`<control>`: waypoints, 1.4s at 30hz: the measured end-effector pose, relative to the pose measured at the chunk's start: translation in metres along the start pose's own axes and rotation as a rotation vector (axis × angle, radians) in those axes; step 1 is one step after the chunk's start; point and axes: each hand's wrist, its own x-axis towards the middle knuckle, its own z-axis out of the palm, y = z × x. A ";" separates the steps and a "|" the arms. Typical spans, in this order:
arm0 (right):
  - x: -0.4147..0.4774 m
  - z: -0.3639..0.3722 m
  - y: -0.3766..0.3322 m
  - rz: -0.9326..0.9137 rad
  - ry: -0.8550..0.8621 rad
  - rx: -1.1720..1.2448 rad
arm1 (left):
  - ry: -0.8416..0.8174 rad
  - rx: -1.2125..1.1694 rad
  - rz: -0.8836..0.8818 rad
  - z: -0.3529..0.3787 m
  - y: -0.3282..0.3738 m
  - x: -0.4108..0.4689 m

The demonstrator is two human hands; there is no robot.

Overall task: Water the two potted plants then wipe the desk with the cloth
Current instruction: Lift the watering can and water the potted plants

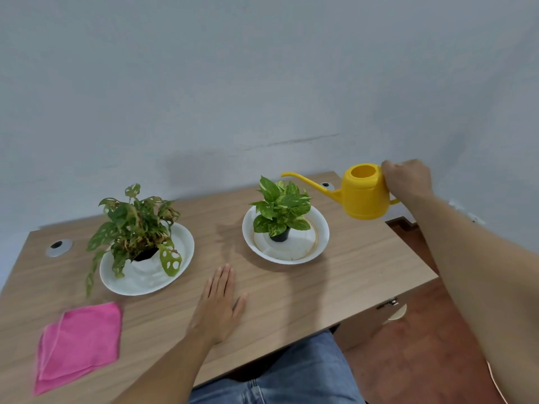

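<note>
My right hand (407, 179) grips the handle of a yellow watering can (364, 196), held in the air at the desk's far right. Its long spout points left, the tip just above and behind the right potted plant (280, 208), which stands in a white dish (320, 243). The left potted plant (137, 225), with holed and partly browned leaves, sits in another white dish (183, 252). My left hand (218, 304) lies flat on the wooden desk (335, 287) between the two dishes, fingers apart. A folded pink cloth (80, 345) rests at the desk's front left.
Two round cable grommets are set into the desk, one at the far left (59, 246) and one behind the can's spout (327, 185). A grey wall stands close behind the desk. My jeans-clad legs (291, 377) are under the front edge; reddish floor lies to the right.
</note>
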 end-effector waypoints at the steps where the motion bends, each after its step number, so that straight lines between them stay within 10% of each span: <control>1: -0.001 0.000 -0.001 0.000 -0.001 -0.001 | -0.003 -0.001 0.000 0.000 0.000 0.000; 42: 0.009 -0.025 0.038 0.045 0.018 -0.127 | -0.012 -0.031 0.007 0.000 -0.001 -0.001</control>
